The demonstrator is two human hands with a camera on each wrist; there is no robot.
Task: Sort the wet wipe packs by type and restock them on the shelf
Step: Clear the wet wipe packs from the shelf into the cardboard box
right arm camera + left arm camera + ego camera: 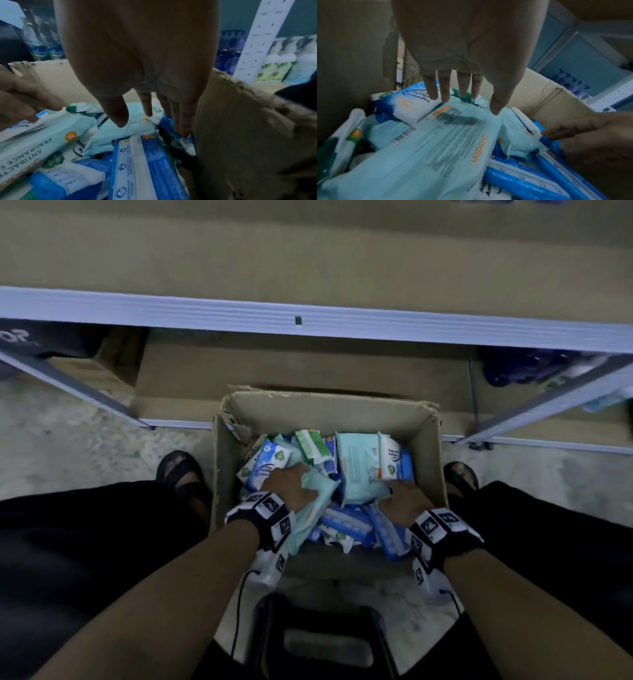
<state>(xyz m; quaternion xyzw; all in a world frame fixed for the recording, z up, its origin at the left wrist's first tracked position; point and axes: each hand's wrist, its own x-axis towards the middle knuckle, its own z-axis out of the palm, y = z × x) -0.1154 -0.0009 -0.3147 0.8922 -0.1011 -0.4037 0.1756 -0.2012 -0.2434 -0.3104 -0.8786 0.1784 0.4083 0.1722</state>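
An open cardboard box [329, 402] on the floor holds several mixed wet wipe packs: light teal, blue-and-white, green-and-white. My left hand [294, 484] lies on a light teal pack [436, 142] at the box's near left. Its fingers [444, 92] are straight, with their tips at the pack's far end and the thumb on top. My right hand [400, 494] reaches down at the near right. Its straight fingers [181, 125] point into the gap between a blue-and-white pack [145, 162] and the box wall [240, 135]. Neither hand holds anything.
A metal shelf edge [308, 316] runs across above the box, its board [308, 251] lined with cardboard. Bottles [527, 368] stand low on the right. My sandalled feet [178, 470] flank the box, and a dark stool [322, 638] is under me.
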